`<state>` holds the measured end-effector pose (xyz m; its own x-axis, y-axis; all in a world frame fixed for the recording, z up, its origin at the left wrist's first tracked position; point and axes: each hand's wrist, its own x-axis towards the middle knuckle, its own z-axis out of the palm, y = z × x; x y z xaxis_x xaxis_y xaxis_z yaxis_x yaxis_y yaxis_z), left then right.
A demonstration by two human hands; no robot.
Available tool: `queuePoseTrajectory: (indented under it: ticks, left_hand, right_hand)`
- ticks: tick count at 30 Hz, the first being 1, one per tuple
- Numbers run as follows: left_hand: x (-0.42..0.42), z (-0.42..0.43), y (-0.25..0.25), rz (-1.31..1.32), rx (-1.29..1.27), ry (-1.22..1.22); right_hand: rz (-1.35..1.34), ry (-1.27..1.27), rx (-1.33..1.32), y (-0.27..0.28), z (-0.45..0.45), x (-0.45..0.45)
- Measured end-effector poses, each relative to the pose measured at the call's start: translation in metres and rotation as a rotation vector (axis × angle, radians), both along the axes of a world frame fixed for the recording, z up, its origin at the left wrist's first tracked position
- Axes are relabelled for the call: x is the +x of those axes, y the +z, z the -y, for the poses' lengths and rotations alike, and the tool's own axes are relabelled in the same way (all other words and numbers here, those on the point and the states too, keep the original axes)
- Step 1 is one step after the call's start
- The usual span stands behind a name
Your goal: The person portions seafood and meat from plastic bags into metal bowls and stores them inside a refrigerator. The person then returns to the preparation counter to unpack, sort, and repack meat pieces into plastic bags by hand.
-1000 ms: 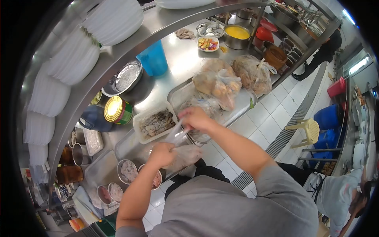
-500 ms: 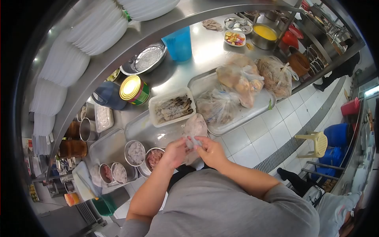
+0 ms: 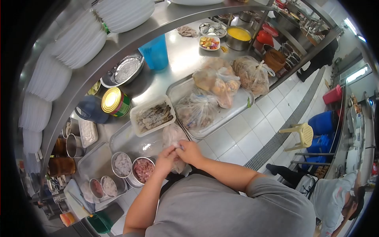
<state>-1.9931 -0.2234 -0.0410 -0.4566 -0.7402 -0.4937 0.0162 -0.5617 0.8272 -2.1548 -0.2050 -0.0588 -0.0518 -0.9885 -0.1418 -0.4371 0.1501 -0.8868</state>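
Note:
My left hand and my right hand meet in front of my body, fingers closed together in a pinch. A small pale, translucent piece shows between the fingertips; its kind I cannot make out. Just beneath the hands lies a clear plastic bag with pale pinkish contents, partly hidden by them. Beyond it a white tub holds rows of raw shrimp. Close to my left wrist stands a metal bowl of pink minced-looking meat, beside a bowl of whitish pieces.
A metal tray at right carries several knotted plastic bags. Behind stand a large can, a blue pitcher and a pot of yellow liquid. Stacked white plates line the overhead shelf. Another person is at right, near a stool.
The view has turned, so the scene sits further left. My hands have drawn tighter together, and less of the pale piece shows between my fingers.

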Motion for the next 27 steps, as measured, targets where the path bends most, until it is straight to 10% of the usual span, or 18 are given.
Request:
queuePoseTrajectory:
  ticks: [13,20,27]
  left_hand:
    - [0.007,0.02,-0.044,0.06,0.221,0.395]
    - [-0.021,0.002,-0.024,0.593,-0.428,0.322]
    - [0.003,-0.002,0.027,0.477,-1.048,-0.032]
  right_hand:
    - [0.087,0.115,-0.187,-0.04,-0.016,0.008]
    - [0.377,0.164,-0.175,-0.045,0.004,0.016]
    - [0.361,0.256,-0.044,-0.013,0.025,0.009]
